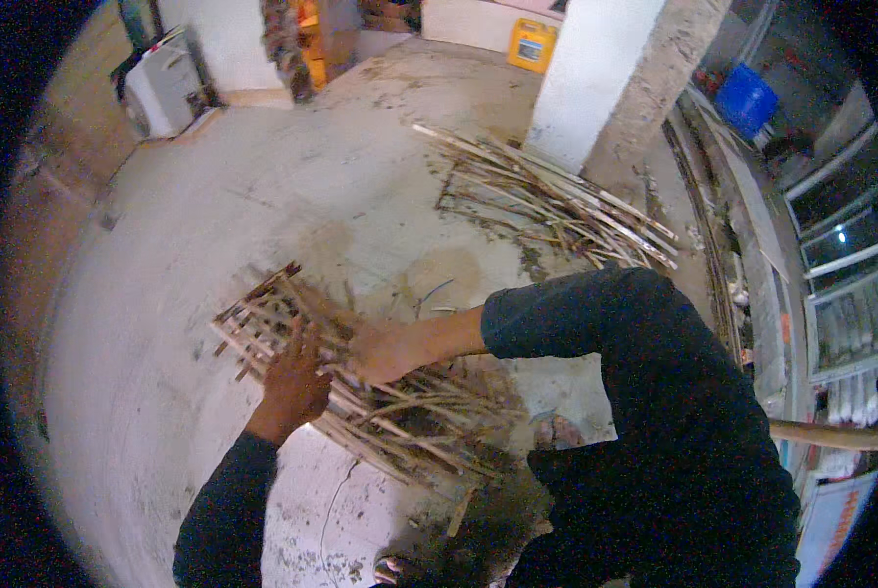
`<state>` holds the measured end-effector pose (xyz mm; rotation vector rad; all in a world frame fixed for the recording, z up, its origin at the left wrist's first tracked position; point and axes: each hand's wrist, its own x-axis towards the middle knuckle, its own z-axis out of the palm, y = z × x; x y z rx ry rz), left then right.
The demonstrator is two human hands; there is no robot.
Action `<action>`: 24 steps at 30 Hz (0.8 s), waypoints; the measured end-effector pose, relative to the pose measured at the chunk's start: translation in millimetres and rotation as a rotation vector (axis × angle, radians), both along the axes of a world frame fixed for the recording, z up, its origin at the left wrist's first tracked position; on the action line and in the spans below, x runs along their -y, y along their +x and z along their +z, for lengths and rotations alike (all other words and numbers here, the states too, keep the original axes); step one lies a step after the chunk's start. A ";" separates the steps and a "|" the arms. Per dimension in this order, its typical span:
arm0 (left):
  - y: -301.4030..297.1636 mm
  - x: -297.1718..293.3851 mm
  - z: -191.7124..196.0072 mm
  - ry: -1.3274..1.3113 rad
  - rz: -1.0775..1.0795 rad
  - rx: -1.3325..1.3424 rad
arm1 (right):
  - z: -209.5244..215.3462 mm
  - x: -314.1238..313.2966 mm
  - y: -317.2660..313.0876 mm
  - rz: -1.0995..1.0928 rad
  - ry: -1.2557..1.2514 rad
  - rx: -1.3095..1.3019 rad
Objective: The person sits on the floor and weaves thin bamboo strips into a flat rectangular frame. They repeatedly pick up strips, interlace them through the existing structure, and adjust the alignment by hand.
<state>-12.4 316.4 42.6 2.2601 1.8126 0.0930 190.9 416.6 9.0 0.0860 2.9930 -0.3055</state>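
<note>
On the floor in front of me lies a pile of thin wooden strips (429, 414), with a lattice of crossed strips (258, 328) at its far left end. My left hand (297, 384) rests on the near side of the lattice, fingers stretched out over the strips. Reaching across from the right, my right hand (365, 351) is over the pile just beside the left. Its fingers are smeared by motion, so whether they hold a strip is unclear.
A second heap of long strips (566, 201) lies by a pillar (596, 78). Farther off are a yellow jerrycan (532, 46), a white appliance-like box (162, 88) and a blue container (746, 101). Window frames (846, 284) line the right side. My foot (557, 431) stands near the pile.
</note>
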 end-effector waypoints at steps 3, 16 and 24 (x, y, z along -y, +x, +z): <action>-5.1 10.7 4.9 -0.055 0.014 -0.066 | 24.1 -33.9 67.1 -0.277 -0.547 -0.085; 4.5 12.0 15.2 -0.012 -0.032 -0.159 | 8.8 -251.0 498.8 -1.380 0.144 0.135; 7.0 9.7 19.5 0.001 -0.032 -0.094 | -21.0 -257.3 480.6 -1.455 0.159 0.130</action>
